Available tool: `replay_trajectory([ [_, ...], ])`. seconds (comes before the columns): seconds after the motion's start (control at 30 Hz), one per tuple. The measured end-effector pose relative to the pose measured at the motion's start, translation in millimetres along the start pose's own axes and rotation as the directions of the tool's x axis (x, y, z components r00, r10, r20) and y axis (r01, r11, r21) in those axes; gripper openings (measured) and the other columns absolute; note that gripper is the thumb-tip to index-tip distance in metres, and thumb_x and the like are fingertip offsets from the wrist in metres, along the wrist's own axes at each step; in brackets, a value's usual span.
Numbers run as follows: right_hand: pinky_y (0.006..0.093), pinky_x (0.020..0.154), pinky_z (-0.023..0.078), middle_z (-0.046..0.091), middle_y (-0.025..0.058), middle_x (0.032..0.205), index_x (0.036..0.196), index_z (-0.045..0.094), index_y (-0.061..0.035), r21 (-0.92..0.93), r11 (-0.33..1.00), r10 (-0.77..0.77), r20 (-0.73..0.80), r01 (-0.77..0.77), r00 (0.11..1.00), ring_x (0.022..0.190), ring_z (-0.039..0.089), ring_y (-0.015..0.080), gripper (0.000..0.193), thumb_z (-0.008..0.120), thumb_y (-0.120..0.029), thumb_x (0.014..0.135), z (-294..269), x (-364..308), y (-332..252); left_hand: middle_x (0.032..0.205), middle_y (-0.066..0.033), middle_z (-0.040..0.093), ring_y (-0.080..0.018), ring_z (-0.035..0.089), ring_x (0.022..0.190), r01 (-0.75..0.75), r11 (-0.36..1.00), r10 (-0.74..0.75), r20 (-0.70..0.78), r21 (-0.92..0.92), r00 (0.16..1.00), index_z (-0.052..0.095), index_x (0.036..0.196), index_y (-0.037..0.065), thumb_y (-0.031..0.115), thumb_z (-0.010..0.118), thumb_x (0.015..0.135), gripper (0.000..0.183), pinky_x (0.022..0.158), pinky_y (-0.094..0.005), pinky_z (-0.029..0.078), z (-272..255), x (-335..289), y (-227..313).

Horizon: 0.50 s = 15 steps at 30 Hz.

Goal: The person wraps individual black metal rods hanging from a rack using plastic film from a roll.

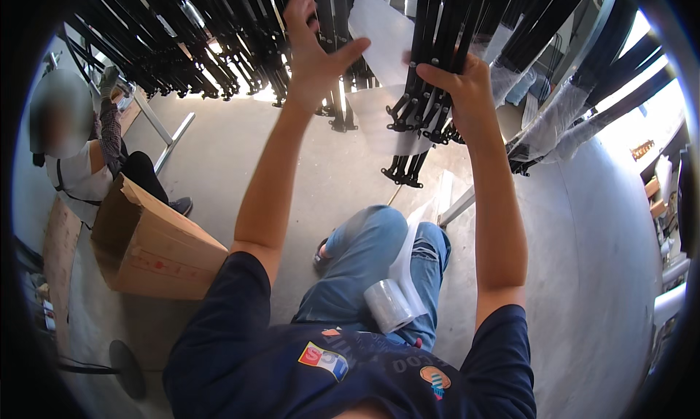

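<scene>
Clasping a bundle of black bars [423, 102] at 1 o'clock, the right hand [474, 91] is wrapped about them; the left hand [312, 60], at 12, is spread beside a white sheet [377, 33] that the bundle partly hides. A clear film roll [389, 304] lies on the lap [339, 277] at 5, a cardboard box [171, 267] at 8, a seated person [79, 173] at 9. Grey floor [211, 146] runs beneath.

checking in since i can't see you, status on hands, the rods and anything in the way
Left hand open, thumb spread. Right hand around black rods. White sheet between the hands; plastic roll lower, clear of both.
</scene>
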State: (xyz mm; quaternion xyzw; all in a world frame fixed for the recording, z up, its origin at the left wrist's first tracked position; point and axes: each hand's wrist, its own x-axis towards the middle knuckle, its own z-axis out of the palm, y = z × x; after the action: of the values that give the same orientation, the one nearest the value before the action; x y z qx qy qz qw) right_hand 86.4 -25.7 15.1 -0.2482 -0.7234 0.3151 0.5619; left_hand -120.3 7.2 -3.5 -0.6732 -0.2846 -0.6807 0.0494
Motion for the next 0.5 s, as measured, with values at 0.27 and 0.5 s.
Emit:
replay_trajectory([
  [0.27, 0.0232, 0.064, 0.048, 0.063, 0.0101, 0.078, 0.088, 0.062, 0.0033, 0.158, 0.987, 0.015, 0.002, -0.016, 1.0, 0.066, 0.06, 0.0142, 0.026, 0.065, -0.005, 0.063, -3, -1, 3, 0.115, -0.0098, 0.045, -0.0199, 0.041, 0.11, 0.075, 0.924, -0.253, 0.451, 0.376, 0.856, 0.04, 0.115, 0.003, 0.039, 0.072, 0.063, 0.071, 0.085, -0.0332, 0.038, -12, 15, 18],
  [0.5, 0.0249, 0.062, 0.05, 0.063, 0.0116, 0.079, 0.087, 0.061, 0.0038, 0.104, 0.994, 0.025, 0.048, -0.03, 0.998, 0.062, 0.061, 0.0149, 0.026, 0.066, -0.003, 0.063, -15, 1, 13, 0.112, -0.0089, 0.044, -0.0188, 0.044, 0.104, 0.551, 0.752, -0.321, 0.529, -0.361, 0.785, 0.034, 0.118, 0.005, 0.036, 0.07, 0.064, 0.072, 0.091, -0.0339, 0.035, 4, -24, -11],
])
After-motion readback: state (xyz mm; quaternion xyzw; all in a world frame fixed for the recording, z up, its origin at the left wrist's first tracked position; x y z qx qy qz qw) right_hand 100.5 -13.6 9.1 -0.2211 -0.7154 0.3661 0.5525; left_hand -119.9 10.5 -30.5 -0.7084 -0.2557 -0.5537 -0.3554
